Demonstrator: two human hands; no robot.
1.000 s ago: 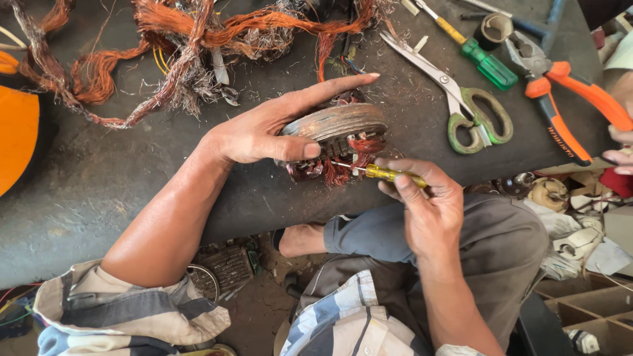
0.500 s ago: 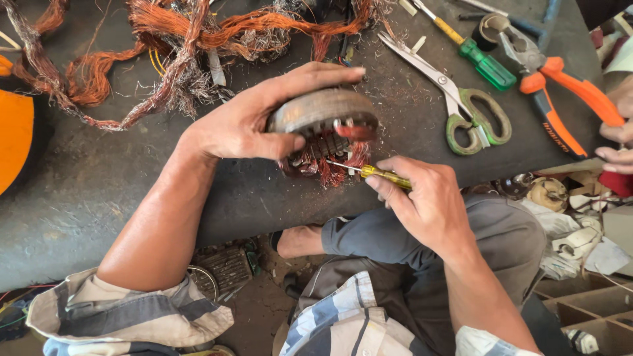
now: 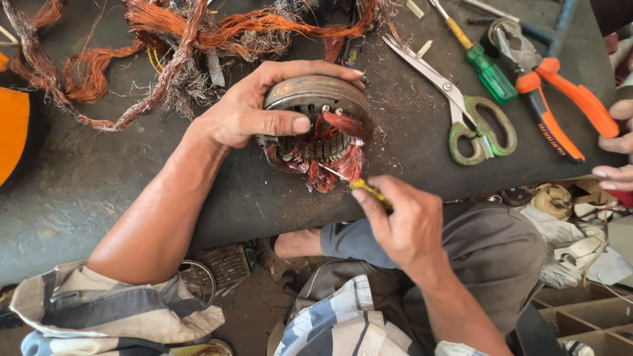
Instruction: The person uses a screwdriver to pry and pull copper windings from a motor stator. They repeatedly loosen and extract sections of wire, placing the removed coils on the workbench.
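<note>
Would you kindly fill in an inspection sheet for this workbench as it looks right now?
Surface: dark bench top, gritty with copper wire clippings.
Job's things: motor stator tilted at the bench edge, copper windings partly pulled out; small yellow-handled screwdriver with its tip in the windings.
Clutter: heaps of stripped copper wire, scissors, green-handled screwdriver, orange-handled pliers.
Hands: left hand grips the stator; right hand holds the small screwdriver.
Cables: nothing seen apart from the loose wire.
Surroundings: another person's fingers at the right edge; cardboard boxes and scraps on the floor.
</note>
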